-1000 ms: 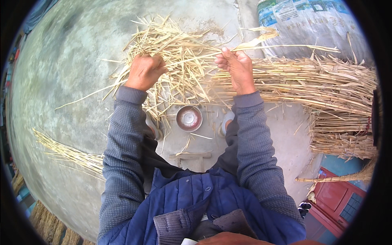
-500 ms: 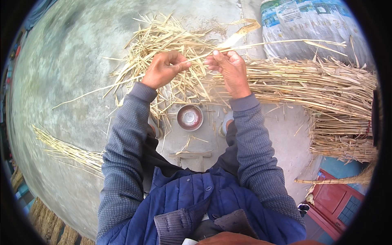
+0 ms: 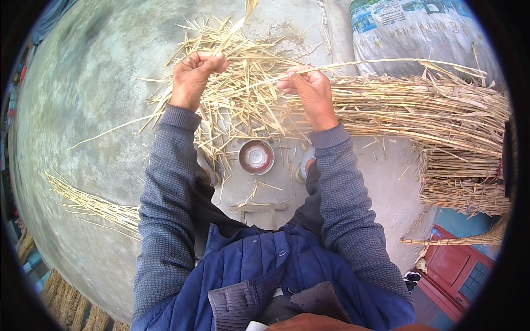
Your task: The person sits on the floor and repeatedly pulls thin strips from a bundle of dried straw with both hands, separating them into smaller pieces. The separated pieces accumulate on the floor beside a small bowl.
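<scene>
My left hand (image 3: 194, 77) is closed in a pinch on a pale dry leaf (image 3: 238, 25), which points up and away from its fingertips. In a pinch of thumb and fingers, my right hand (image 3: 310, 95) holds a long thin dry reed stalk (image 3: 386, 61). The stalk reaches far to the right, and a part of it slants left over the straw. Both hands hang above a loose heap of straw-like leaves and husks (image 3: 243, 110). A gap separates the two hands. Where the stalk's left end lies is hard to make out against the heap.
A small metal bowl (image 3: 256, 158) sits on the concrete floor between my feet. Large bundles of reed stalks (image 3: 425, 110) lie at the right, beneath a big white woven sack (image 3: 419, 44). A thinner bunch of stalks (image 3: 94, 201) lies at the left. A low wooden piece (image 3: 258, 207) is between my legs.
My left hand has moved left and away from my right hand, drawing the dry leaf off along with it. The right hand stays nearly in place with the stalk.
</scene>
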Tool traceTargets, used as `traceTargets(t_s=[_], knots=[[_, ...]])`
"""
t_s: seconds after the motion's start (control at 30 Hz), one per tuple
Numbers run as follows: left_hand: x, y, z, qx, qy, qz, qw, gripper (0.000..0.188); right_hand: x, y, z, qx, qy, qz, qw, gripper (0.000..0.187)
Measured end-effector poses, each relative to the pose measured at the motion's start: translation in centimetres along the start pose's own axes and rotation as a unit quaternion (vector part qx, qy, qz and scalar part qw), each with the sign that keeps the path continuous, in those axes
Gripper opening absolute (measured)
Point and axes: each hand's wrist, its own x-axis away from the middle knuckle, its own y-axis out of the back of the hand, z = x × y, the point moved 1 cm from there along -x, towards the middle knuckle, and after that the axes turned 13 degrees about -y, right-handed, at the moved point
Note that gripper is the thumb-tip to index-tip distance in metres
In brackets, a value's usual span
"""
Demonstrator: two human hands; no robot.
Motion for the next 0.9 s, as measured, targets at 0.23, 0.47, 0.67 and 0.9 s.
traceTargets(t_s=[0.23, 0.47, 0.67, 0.9], knots=[[0.9, -0.7, -1.2, -0.51, -0.311, 0.108, 0.794, 0.029, -0.2, -1.3, -0.5, -0.05, -0.003, 0.024, 0.998, 0.028], [1.1, -2.9, -1.2, -0.374, -0.325, 0.187, 0.849, 0.02, -0.6, -1.7, -0.5, -0.093, 0.012, 0.01, 0.996, 0.031], [0.6, 0.1, -2.6, -0.37, -0.249, 0.173, 0.878, 0.019, -0.6, 0.2, 0.6, -0.134, 0.022, -0.003, 0.991, 0.03], [1.6, -4.2, -1.7, -0.373, -0.394, 0.137, 0.829, 0.013, 0.2, -1.2, 0.6, -0.16, -0.003, 0.045, 0.986, 0.028]])
